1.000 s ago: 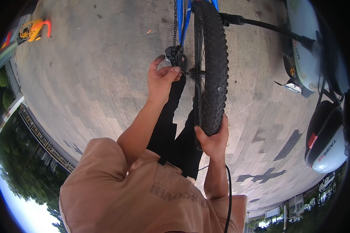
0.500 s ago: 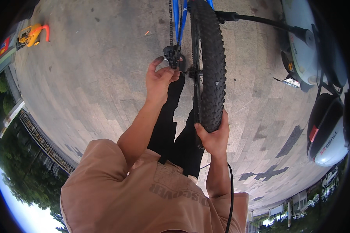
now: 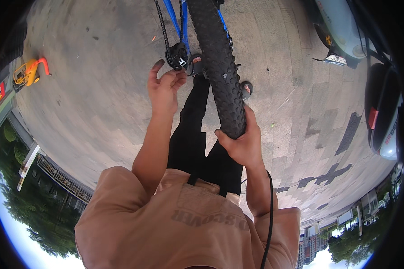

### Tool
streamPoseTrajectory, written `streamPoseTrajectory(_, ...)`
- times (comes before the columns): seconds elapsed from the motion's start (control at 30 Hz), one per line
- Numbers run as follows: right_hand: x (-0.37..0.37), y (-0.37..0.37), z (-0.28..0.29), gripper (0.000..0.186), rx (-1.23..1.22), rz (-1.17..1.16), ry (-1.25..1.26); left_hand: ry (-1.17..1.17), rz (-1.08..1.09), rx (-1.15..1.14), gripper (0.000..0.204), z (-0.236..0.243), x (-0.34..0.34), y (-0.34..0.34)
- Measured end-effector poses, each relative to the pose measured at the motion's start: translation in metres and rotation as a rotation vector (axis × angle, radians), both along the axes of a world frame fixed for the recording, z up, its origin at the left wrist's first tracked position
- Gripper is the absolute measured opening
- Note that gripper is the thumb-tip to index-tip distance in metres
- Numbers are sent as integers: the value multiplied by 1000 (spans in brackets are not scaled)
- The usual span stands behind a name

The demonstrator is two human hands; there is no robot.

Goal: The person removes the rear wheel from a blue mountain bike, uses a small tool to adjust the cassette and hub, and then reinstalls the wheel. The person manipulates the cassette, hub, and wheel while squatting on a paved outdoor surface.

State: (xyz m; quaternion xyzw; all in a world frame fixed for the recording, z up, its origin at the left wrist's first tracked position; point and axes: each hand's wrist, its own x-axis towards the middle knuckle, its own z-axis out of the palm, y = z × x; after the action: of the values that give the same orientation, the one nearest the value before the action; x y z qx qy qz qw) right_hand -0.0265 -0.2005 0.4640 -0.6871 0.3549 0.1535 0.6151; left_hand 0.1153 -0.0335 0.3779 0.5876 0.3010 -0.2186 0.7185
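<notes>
A bicycle's knobbly black rear tyre [image 3: 217, 67] runs down the middle, with part of a blue frame [image 3: 172, 17] behind it. My right hand [image 3: 246, 140] grips the tyre at its near end, thumb on one side and fingers on the other. To the left, a black rear derailleur [image 3: 177, 57] hangs where the chain [image 3: 161, 22] meets it. Just below the derailleur is my left hand [image 3: 165, 92], one dark-smudged digit raised apart and the others bent toward the derailleur. Nothing shows between its fingers; contact with the derailleur is unclear.
My sandalled feet [image 3: 247, 89] stand on paving beneath the wheel. Parked scooters [image 3: 345, 27] line the right side. An orange-yellow object [image 3: 29, 71] stands at the far left. A black cord [image 3: 270, 215] hangs by my right arm.
The wheel and derailleur have shifted left in view, and the wheel now tilts. Both hands have moved along with them; my right hand keeps its grip on the tyre.
</notes>
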Motion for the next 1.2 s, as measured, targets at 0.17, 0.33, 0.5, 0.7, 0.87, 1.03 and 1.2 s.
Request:
streamPoseTrajectory(0.17, -1, -6, 1, 78, -2, -21, -53, 15, -1, -8, 55, 1, 1, -2)
streamPoseTrajectory(0.33, 2, -8, 6, 76, 31, -32, -54, 12, -9, -8, 55, 0, 1, -2)
streamPoseTrajectory(0.5, 2, -6, 10, 74, -7, -18, -30, 29, -1, -2, 55, 2, 2, -1)
streamPoseTrajectory(0.7, 10, -4, 24, 74, 3, -13, -62, 27, 52, -36, 54, -2, 0, -2)
streamPoseTrajectory(0.87, 21, 2, 47, 70, 121, -112, -19, 67, 80, -76, 54, -2, -5, -1)
streamPoseTrajectory(1.03, 22, 8, 53, 65, 95, -80, -41, 57, 59, -88, 53, -8, -13, 4)
streamPoseTrajectory(1.2, 23, 13, 57, 67, 113, -114, -37, 47, 48, -96, 54, -13, -12, 6)
